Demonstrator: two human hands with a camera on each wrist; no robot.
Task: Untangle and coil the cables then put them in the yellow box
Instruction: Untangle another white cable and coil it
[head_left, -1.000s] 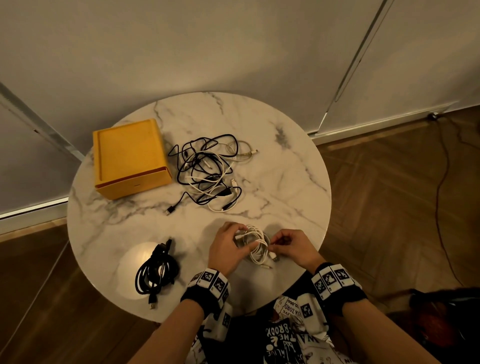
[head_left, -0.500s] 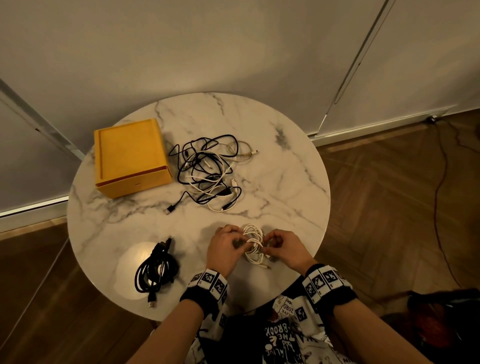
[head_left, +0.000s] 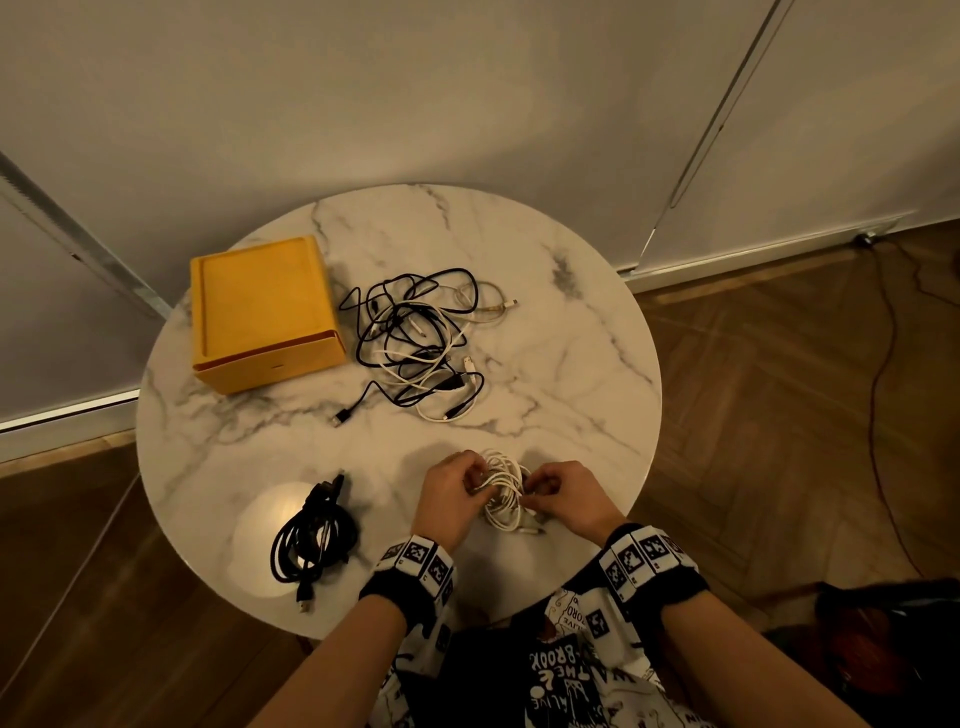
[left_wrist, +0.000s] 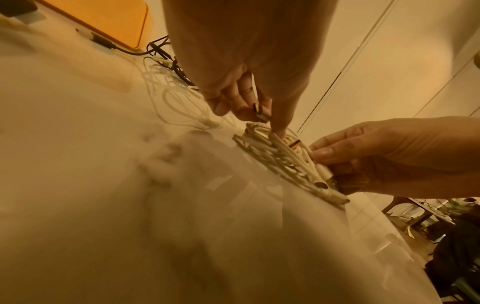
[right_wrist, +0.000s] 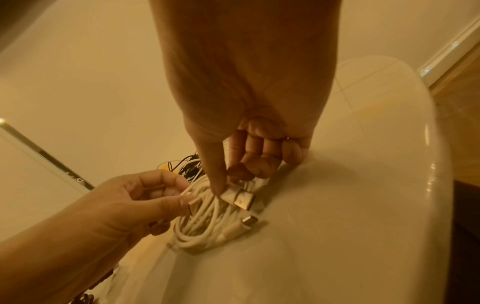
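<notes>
A coiled white cable (head_left: 503, 488) (left_wrist: 283, 158) (right_wrist: 205, 222) lies near the table's front edge between both hands. My left hand (head_left: 453, 493) (left_wrist: 249, 107) (right_wrist: 155, 197) pinches one of its plugs at the coil's left side. My right hand (head_left: 563, 496) (right_wrist: 233, 181) (left_wrist: 345, 162) pinches another plug end at the coil's right side. A tangle of black and white cables (head_left: 421, 343) sits mid-table. A coiled black cable (head_left: 314, 538) lies at the front left. The yellow box (head_left: 262, 309), lid closed, stands at the back left.
The round marble table (head_left: 571, 374) stands against a white wall. Wooden floor surrounds it, and a thin dark cord (head_left: 883, 364) runs across the floor at right. A dark bag (head_left: 883, 639) lies at the lower right.
My right hand has moved left, closing in on the white coil. Both hands now sit tight against the coil, which has bunched up narrower between them.
</notes>
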